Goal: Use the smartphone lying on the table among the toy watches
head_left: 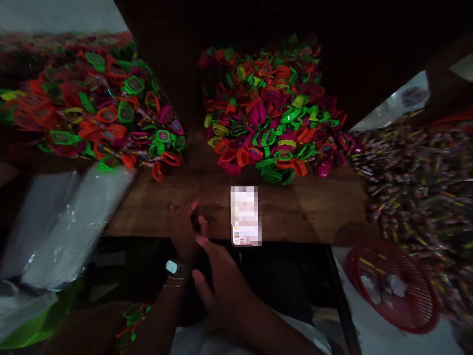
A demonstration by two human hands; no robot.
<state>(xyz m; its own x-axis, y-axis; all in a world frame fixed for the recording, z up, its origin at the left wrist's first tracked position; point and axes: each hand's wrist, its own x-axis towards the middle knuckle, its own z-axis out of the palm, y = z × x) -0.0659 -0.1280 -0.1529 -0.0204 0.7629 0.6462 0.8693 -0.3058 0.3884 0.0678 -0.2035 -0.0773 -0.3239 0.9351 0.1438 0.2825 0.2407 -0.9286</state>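
My left hand rests at the front edge of the wooden table, fingers loosely bent and apart, holding nothing. A wristwatch with a lit face is on that wrist. Nearer to me, my right hand hovers with thumb and fingers spread and nothing in it. Its fingertips come close to the left hand; whether they touch, I cannot tell. To the right of both hands lies a phone with a bright, partly blurred screen. Beyond it is a heap of colourful plastic toy watches.
Another pile of toy watches stands at the left, behind clear plastic bags. At the right, a red plastic basket holds some scraps beside a mass of small wrapped items. Dark partitions separate the piles.
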